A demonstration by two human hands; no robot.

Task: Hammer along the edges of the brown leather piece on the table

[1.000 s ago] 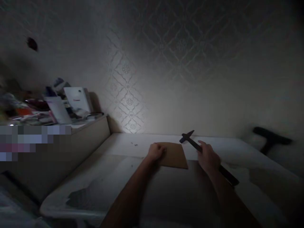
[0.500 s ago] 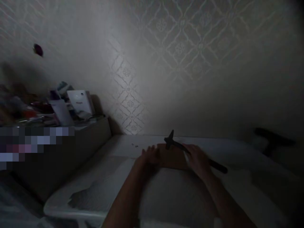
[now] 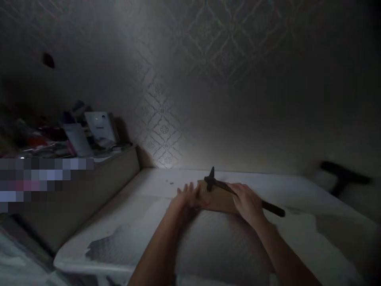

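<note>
My right hand (image 3: 248,201) is wrapped round the dark handle of a hammer (image 3: 211,182), whose head is over the upper left part of a flat brown board (image 3: 222,198). The handle's end sticks out to the right behind the hand. My left hand (image 3: 187,198) lies at the board's left end, fingers spread and pointing away from me, close to the hammer head. Its thumb side rests by the board. The dim light and blur hide whether any small thing is under the hammer head. The board lies flat on the white table (image 3: 143,222).
Two tiny dark bits (image 3: 171,183) lie on the table beyond my left hand. A cabinet (image 3: 107,186) at left bears a white box (image 3: 99,126), a pale container (image 3: 77,139) and clutter. A dark T-shaped object (image 3: 342,176) shows at the right. A patterned wall (image 3: 208,99) stands behind.
The hammer head has come down slightly, closer to the board. Light on the table and board is brighter, while the wall's upper part is darker. My left hand has hardly moved.
</note>
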